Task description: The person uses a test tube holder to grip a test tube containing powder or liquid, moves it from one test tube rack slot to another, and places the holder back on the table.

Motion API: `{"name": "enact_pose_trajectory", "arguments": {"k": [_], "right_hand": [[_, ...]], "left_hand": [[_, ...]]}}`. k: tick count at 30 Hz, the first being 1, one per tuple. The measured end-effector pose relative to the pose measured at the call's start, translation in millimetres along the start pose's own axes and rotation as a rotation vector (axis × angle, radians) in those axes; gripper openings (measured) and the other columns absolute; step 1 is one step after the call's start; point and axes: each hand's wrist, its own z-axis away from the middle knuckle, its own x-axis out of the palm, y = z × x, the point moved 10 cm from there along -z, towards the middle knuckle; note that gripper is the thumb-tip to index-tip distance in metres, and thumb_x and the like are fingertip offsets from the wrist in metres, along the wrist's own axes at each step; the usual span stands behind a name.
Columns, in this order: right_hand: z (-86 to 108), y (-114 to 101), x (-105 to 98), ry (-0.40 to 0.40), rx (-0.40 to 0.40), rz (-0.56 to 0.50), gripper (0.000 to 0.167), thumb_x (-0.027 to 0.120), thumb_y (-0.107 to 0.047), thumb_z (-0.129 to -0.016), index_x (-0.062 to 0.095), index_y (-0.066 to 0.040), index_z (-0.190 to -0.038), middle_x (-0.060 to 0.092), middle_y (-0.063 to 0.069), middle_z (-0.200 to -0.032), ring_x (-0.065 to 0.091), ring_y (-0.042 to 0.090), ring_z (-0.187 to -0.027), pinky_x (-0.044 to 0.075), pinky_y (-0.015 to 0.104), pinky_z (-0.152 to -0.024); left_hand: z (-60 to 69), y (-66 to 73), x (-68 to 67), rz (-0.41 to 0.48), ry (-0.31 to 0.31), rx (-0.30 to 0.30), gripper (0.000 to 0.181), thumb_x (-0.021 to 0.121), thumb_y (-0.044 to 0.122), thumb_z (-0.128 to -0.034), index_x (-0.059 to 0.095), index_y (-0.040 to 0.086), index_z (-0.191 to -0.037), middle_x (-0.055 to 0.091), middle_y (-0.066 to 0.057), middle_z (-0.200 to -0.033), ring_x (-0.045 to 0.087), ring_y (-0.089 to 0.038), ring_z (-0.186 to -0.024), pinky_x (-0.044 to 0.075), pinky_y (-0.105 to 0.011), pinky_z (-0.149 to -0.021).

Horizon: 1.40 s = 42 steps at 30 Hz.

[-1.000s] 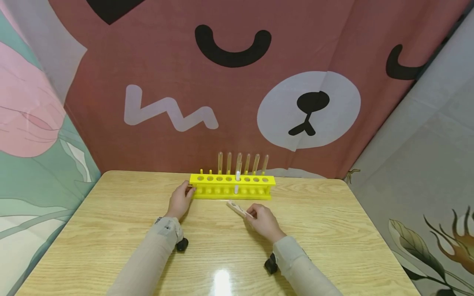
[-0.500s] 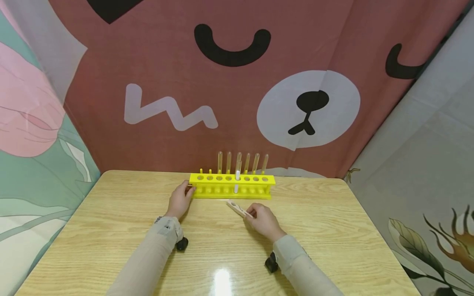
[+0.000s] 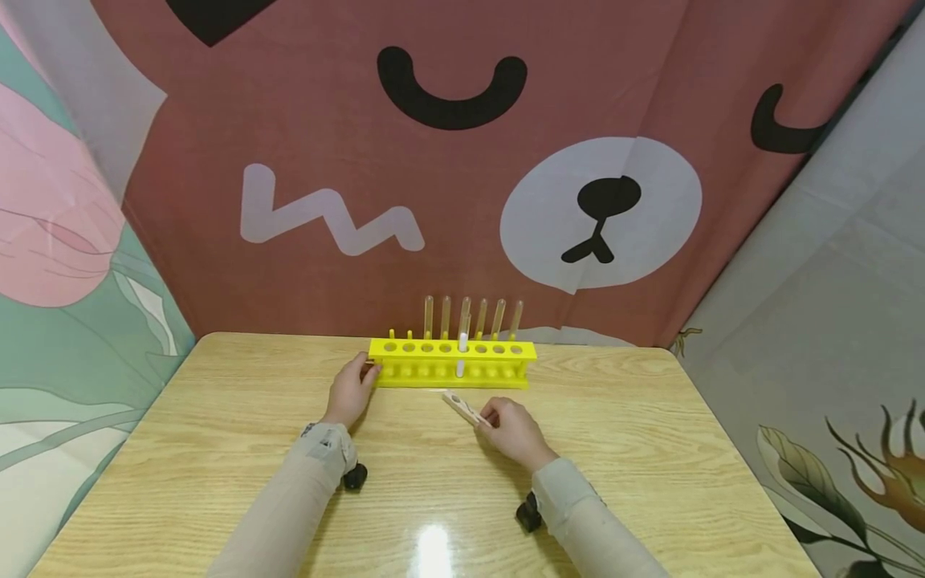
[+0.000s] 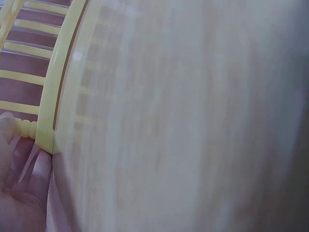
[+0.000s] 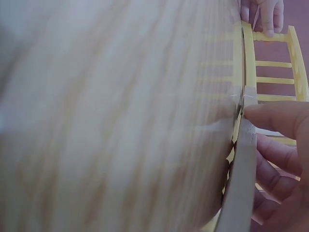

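A yellow test tube rack [image 3: 451, 384] stands at the back of the table. My left hand [image 3: 350, 392] grips its left end post; the left wrist view shows the thumb and fingers of the left hand [image 4: 24, 193] around that post. One tube with white content [image 3: 462, 343] stands in a hole near the rack's middle. Several clear test tubes [image 3: 498, 319] sit upside down on the pegs behind. My right hand [image 3: 515, 433] pinches a pale wooden test tube holder [image 3: 461, 406], low over the table in front of the rack. The holder's far tip points toward the rack.
Two bare yellow pegs [image 3: 393, 334] rise at the rack's left rear. A wood-grain table [image 3: 405, 498] lies under both arms. Behind it hangs a reddish-brown curtain [image 3: 325, 289] with a bear print. Black wrist cameras [image 3: 355, 476] are strapped under both cuffs.
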Motion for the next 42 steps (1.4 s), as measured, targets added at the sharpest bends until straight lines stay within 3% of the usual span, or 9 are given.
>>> {"name": "enact_pose_trajectory", "arguments": {"k": [31,37,42], "right_hand": [[-2.4,5.9,7.8,-0.069,-0.001,-0.062,0.019,0.081,-0.013,-0.085,0.065,-0.007,-0.093,0.056,-0.001,-0.074,0.050,0.013,-0.065,0.044,0.027,-0.058],[-2.4,6.7,6.8,-0.094,0.003,-0.086,0.022,0.082,-0.011,-0.085,0.064,-0.004,-0.097,0.057,0.001,-0.076,0.052,0.014,-0.068,0.047,0.028,-0.061],[-0.1,9.7,-2.3,-0.144,0.023,-0.071,0.026,0.082,-0.016,-0.086,0.065,-0.003,-0.101,0.060,0.004,-0.085,0.055,0.016,-0.076,0.051,0.033,-0.067]], "left_hand": [[1.2,3.9,1.4,-0.005,-0.014,-0.015,0.019,0.054,0.017,-0.1068,0.059,0.002,-0.117,0.066,-0.021,-0.115,0.062,-0.038,-0.109,0.050,-0.053,-0.095],[-0.9,8.2,0.1,-0.048,-0.029,0.010,0.020,0.056,0.015,-0.1058,0.060,-0.002,-0.117,0.067,-0.021,-0.112,0.063,-0.036,-0.105,0.052,-0.051,-0.091],[-0.1,13.6,-3.0,-0.112,-0.052,0.022,0.028,0.057,0.014,-0.1051,0.060,-0.007,-0.124,0.065,-0.026,-0.119,0.062,-0.041,-0.112,0.051,-0.053,-0.096]]}}
